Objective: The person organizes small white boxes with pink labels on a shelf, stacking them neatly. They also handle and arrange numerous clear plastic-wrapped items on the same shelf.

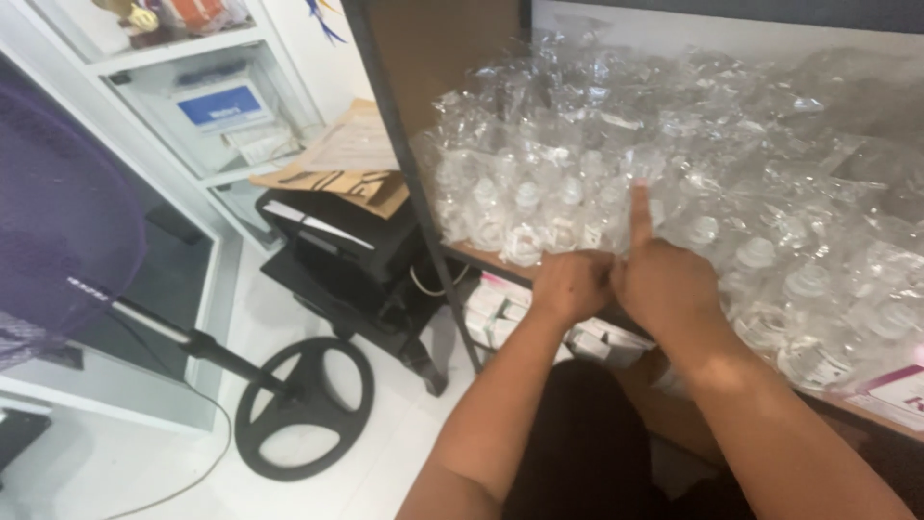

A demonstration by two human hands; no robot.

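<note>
Head view: bottles [674, 202], small clear ones sealed in plastic bags, crowd the shelf [481, 258] right up to its front edge, with open white floor [144, 462] down to its left. Both hands meet at that edge. Right hand [666, 281] is fisted, grip empty, forefinger straight up against the bags. Left hand [572, 285] is curled shut just beside it; what it holds I cannot tell. White and pink boxes [500, 306] lie below the shelf.
</note>
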